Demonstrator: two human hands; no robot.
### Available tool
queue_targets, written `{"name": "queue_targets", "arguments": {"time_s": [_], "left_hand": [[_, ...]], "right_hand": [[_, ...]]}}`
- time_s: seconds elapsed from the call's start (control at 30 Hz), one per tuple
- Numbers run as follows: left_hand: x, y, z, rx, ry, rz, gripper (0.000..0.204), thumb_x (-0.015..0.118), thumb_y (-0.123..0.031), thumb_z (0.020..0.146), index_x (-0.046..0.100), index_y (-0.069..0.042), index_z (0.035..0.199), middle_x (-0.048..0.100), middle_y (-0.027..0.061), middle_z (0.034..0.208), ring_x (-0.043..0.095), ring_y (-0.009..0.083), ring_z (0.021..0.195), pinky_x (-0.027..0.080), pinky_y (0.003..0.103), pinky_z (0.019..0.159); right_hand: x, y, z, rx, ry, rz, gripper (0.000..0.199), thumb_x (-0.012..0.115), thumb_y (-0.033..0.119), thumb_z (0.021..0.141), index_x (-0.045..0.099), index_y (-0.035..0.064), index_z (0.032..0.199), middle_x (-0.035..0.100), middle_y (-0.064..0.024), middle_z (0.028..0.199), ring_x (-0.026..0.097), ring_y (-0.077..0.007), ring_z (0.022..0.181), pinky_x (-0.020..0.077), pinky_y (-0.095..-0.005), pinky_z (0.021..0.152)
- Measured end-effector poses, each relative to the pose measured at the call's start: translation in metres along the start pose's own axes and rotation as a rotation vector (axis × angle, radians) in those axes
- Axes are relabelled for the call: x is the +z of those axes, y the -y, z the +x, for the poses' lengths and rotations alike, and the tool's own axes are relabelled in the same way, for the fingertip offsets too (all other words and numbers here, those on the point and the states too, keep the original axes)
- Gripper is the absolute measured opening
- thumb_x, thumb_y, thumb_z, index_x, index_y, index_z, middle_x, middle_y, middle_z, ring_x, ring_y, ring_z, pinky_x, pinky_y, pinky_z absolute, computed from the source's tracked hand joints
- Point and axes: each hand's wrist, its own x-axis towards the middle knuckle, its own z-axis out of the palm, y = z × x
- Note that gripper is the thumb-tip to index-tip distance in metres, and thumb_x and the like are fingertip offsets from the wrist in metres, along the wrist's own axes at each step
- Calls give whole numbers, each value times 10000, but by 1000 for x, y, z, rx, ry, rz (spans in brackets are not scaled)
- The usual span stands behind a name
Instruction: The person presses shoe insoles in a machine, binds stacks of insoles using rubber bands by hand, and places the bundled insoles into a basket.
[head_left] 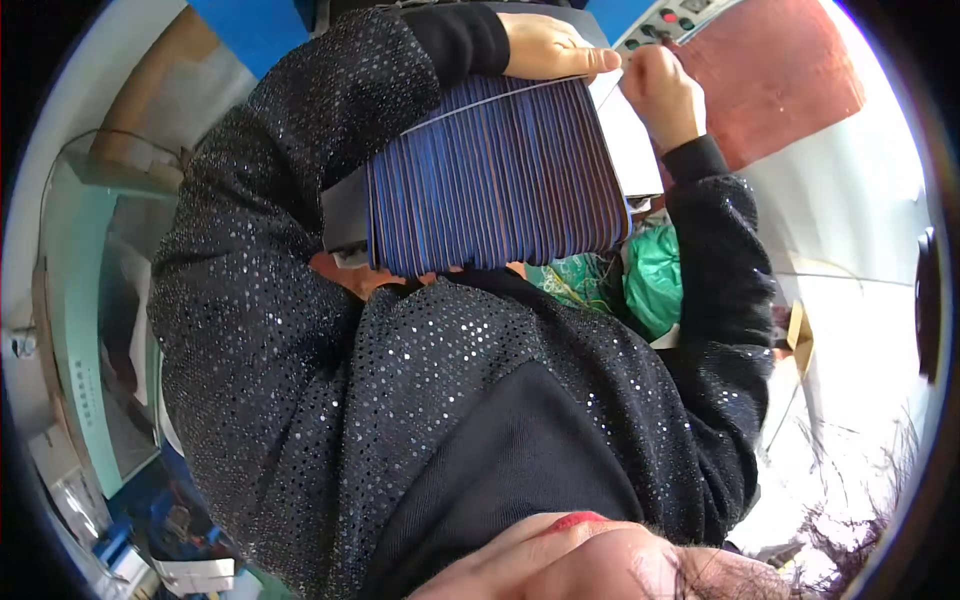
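In front of my chest is a wide block of blue and brown wire (490, 180), wound in close parallel turns over a dark board (347, 208). A thin white cord (470, 108) runs slantwise across the windings. At the far edge, my left hand (550, 48) lies over the turns, its thumb pressed along the cord's right end, its fingers folded. Just right of it, my right hand (665, 95) is closed in a fist beside the white end plate (630, 150). Whatever its fingers hold is hidden.
A reddish sheet (770, 80) lies at the upper right, beside a panel with buttons (665, 20). A green plastic bag (652, 280) sits below the block's right corner. A pale green cabinet (85, 340) stands at the left.
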Motion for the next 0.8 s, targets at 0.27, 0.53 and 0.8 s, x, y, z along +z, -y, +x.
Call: {"name": "queue_targets", "arguments": {"time_s": [0.27,0.53,0.8], "left_hand": [[1,-25,-33,80,-250,535,668,317,-595,980,462,-90,1392,486,155,1405,430,320,1315,294,376,1117],[33,-111,-230,-497,-800,-222,631,445,-299,1011,208,26,1497,259,158,1548,234,260,1440,211,379,1161],[137,-157,-206,-420,-1022,-513,942,701,-248,876,60,102,1471,306,257,1464,333,334,1360,262,406,1122]], "right_hand": [[-16,22,-40,732,289,1080,276,613,144,941,576,5,1177,655,-87,982,639,-130,827,519,-263,652],[-50,68,-68,958,245,1499,507,453,261,1016,361,-23,1425,457,-165,1390,478,-243,1240,381,-378,1051],[-43,82,-40,751,375,1504,517,504,197,946,398,-28,1399,553,-126,1256,532,-163,1094,412,-288,964]]}}
